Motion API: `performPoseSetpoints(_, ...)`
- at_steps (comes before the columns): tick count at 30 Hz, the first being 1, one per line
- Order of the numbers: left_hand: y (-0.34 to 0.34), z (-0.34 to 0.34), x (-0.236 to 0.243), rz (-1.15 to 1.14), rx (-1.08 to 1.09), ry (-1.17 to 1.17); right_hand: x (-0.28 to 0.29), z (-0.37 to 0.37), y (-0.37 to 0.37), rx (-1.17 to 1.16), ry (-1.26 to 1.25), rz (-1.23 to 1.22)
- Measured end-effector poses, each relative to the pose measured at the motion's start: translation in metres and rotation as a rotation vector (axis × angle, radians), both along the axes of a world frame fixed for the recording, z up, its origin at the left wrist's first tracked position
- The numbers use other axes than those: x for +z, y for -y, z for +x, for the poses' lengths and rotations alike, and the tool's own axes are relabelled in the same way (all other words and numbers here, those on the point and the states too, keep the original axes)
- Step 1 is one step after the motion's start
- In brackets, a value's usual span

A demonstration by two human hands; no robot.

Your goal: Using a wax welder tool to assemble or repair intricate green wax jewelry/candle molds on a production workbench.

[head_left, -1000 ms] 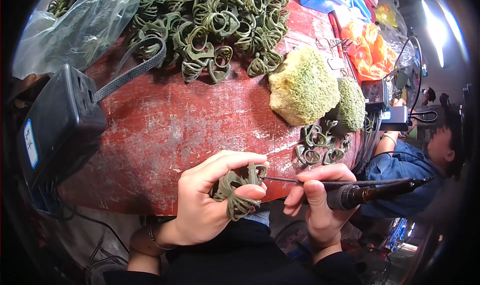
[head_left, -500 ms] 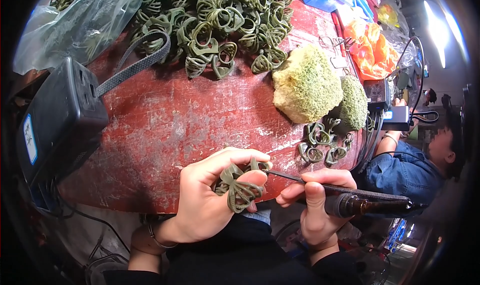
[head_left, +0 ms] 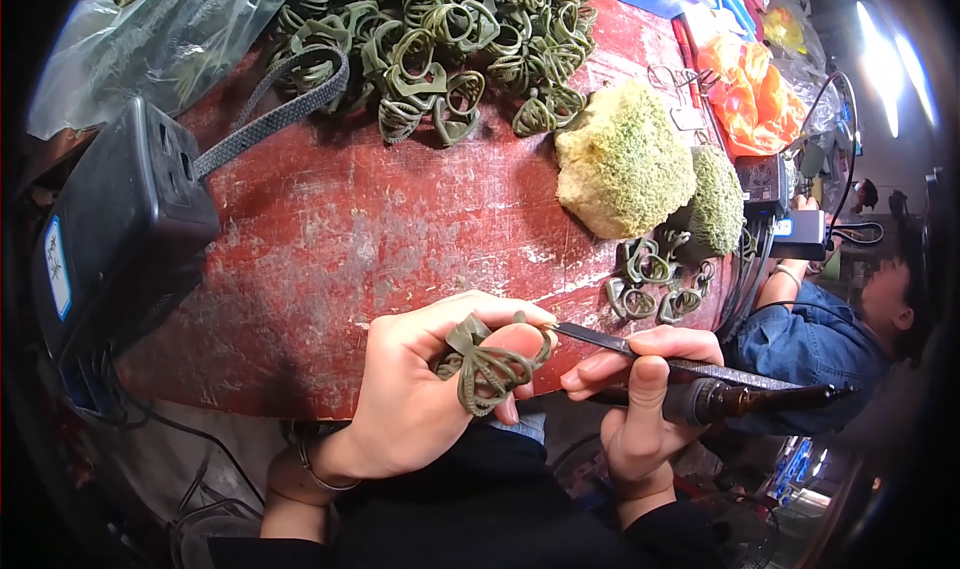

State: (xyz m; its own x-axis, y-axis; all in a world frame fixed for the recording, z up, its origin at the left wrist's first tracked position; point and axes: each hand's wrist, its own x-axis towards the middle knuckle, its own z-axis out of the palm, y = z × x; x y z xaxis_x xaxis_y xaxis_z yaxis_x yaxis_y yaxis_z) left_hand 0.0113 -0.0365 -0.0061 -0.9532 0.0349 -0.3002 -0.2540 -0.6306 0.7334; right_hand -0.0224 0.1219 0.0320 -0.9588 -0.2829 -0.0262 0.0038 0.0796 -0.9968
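Note:
Near the table's front edge, my left hand [head_left: 410, 389] is closed round a dark green bow-shaped ring [head_left: 485, 369] with openwork loops. Pinched in my right hand [head_left: 645, 399] is a slim flat metal tool [head_left: 590, 335], rough and grey at its far end like a file. Its narrow tip meets the ring's edge at my left fingertips; whether it touches cannot be made out. A dark pen-like tool [head_left: 710, 401] with a brown tapered end also lies in my right hand, pointing right. My fingers hide part of the ring and both tools.
A large heap of similar green rings [head_left: 440, 39] lies at the back, beside a clear plastic bag [head_left: 190, 49]. Two yellow-green rough lumps [head_left: 630, 159] and several loose rings [head_left: 650, 269] sit right. A black box [head_left: 130, 229] stands left. A co-worker [head_left: 820, 339] is at right.
The flat tool has turned in my right hand, showing a broader face of its blade. The ring has tilted slightly in my left hand. The view has shifted a little.

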Motion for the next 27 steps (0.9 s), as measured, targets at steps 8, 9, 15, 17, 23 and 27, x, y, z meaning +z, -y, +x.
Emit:
performPoseSetpoints(8,-0.004,0.000,-0.004,-0.263,0.053,-0.085,0.002,0.004,-0.009,0.014,0.026,0.011)
performPoseSetpoints(9,-0.005,0.000,-0.005,-0.263,0.051,-0.081,0.002,0.005,-0.009,0.012,0.030,0.011)
performPoseSetpoints(15,-0.005,-0.002,-0.002,-0.257,0.060,-0.128,0.005,0.006,-0.009,-0.007,0.079,0.026)
performPoseSetpoints(17,-0.003,0.000,0.000,-0.181,0.054,0.016,0.001,0.004,-0.006,0.000,0.049,0.031)
performPoseSetpoints(23,-0.003,0.000,-0.001,-0.180,0.060,0.009,0.000,0.005,-0.010,0.018,0.006,0.000)
performPoseSetpoints(27,-0.002,0.000,0.000,-0.161,0.050,-0.009,0.003,0.006,-0.012,0.051,0.074,0.017)
